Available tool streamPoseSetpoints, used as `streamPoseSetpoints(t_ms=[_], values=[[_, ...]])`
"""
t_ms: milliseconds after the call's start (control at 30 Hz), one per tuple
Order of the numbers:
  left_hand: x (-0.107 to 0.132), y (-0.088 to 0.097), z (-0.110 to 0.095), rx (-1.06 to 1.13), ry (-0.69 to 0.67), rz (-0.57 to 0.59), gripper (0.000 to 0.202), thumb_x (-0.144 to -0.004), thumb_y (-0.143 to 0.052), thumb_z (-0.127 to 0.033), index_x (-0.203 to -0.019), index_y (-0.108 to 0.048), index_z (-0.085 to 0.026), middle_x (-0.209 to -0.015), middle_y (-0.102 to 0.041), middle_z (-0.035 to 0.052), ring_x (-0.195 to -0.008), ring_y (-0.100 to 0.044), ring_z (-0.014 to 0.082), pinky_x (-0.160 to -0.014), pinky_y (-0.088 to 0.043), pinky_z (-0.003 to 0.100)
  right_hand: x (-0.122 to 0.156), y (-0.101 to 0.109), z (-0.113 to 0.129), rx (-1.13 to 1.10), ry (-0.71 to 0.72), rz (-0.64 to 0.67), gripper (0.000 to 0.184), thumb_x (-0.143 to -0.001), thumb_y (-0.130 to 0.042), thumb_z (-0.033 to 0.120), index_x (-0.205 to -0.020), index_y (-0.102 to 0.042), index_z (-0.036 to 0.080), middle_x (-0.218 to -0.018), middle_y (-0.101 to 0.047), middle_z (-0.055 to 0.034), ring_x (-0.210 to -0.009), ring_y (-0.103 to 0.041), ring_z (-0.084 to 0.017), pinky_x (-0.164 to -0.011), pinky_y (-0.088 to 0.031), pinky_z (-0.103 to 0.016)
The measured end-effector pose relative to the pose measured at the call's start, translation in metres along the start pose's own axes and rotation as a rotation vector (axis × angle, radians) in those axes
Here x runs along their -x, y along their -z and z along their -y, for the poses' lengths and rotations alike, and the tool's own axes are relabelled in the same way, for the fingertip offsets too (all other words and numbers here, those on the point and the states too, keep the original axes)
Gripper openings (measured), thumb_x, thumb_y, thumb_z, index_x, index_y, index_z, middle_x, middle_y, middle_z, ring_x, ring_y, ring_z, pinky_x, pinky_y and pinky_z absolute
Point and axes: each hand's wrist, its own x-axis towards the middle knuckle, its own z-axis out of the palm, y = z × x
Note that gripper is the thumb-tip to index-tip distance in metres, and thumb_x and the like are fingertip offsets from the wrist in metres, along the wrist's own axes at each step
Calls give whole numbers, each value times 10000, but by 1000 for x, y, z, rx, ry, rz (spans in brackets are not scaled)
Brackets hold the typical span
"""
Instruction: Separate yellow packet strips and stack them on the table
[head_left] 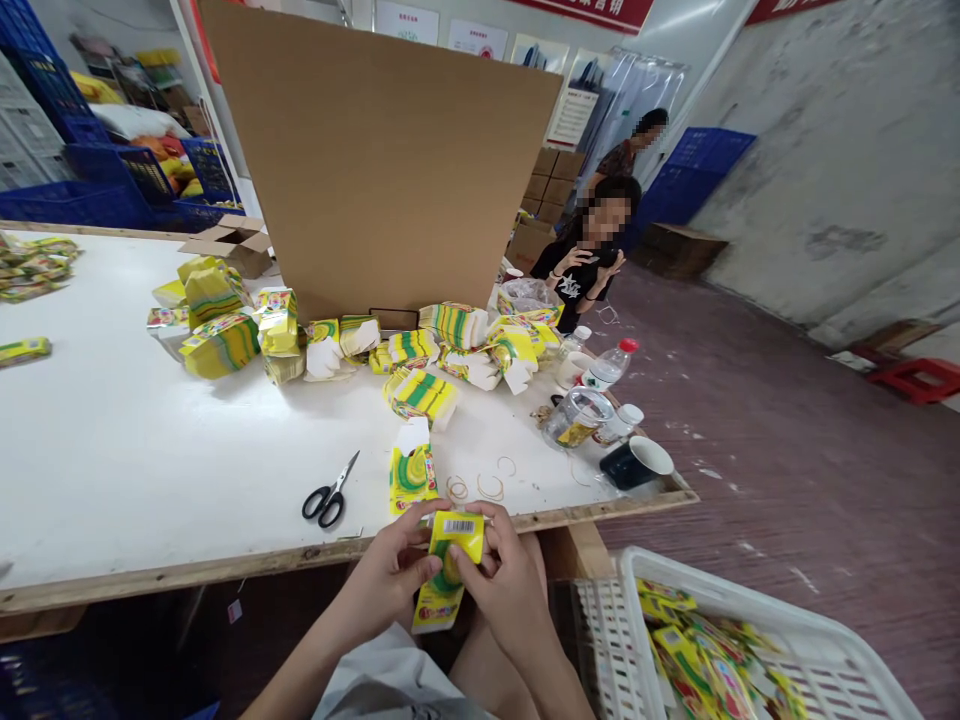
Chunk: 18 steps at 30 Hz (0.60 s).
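Between my two hands, over my lap at the table's front edge, is a yellow and green printed carton (439,608) with a barcode near its upper end. My left hand (401,560) grips its left side, thumb bent over the front. On the right side my right hand (506,570) holds it, with the thumb pressed on the printed face. Just beyond my hands a flat yellow carton (412,475) with a white flap lies on the table. Black-handled scissors (330,495) rest to the left of it, and thin rubber bands (490,488) lie to the right.
Bundles of flattened cartons (424,395) line the table (150,470) before a tall cardboard sheet (390,170). A dark mug (626,465), bottles and a clear jar (574,420) stand at the right edge. Below right is a white basket (832,640) of filled-looking packs. Two people (592,250) are behind.
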Motion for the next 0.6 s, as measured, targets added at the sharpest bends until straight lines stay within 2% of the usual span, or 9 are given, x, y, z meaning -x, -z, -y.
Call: streamPoseSetpoints(t_ms=[100,233,333,433,500,600], values=[[-1,1,0,-1,9,9,576,-844,-672,-260,-1383,-470,-247,-1179,-699,109,-1048,-662,247,-902,-499,354,0,4,-1,-21,5,-35,344,-806,-613,251,-1141,-562,195,-559,-392,101,-501,-424,-122,-497,-363,-203],[-3,2,1,48,-2,1,628,-815,-712,-264,-1388,-456,-236,-1099,-731,108,-989,-684,251,-856,-514,349,2,14,-5,-61,88,-17,333,-870,-589,342,-1168,-636,200,-620,-516,48,-557,-503,-137,-528,-419,-217],[-4,-6,4,104,1,22,647,-776,-749,-271,-1362,-479,-220,-1040,-745,110,-936,-698,260,-813,-527,352,3,16,-7,-87,112,-81,307,-866,-611,387,-1104,-699,214,-837,-661,-38,-691,-597,-170,-624,-492,-252],[-7,-16,9,75,-5,17,615,-777,-738,-301,-1337,-499,-216,-1079,-727,124,-968,-689,278,-828,-528,379,6,25,-9,-147,67,-136,326,-844,-627,435,-1072,-702,213,-980,-701,-87,-812,-647,-219,-707,-533,-301],[-13,-15,14,-93,-64,-106,545,-797,-703,-309,-1307,-530,-230,-1213,-665,129,-1088,-638,286,-916,-497,404,12,47,-14,-49,61,-221,319,-838,-607,469,-1014,-712,224,-970,-714,-97,-856,-652,-255,-743,-532,-348],[-23,7,23,-497,-196,-538,516,-789,-676,-308,-1278,-537,-216,-1322,-557,129,-1235,-506,301,-1034,-396,453,28,104,-33,431,100,-524,391,-816,-537,567,-919,-732,244,-909,-703,-136,-880,-625,-338,-842,-457,-497]])
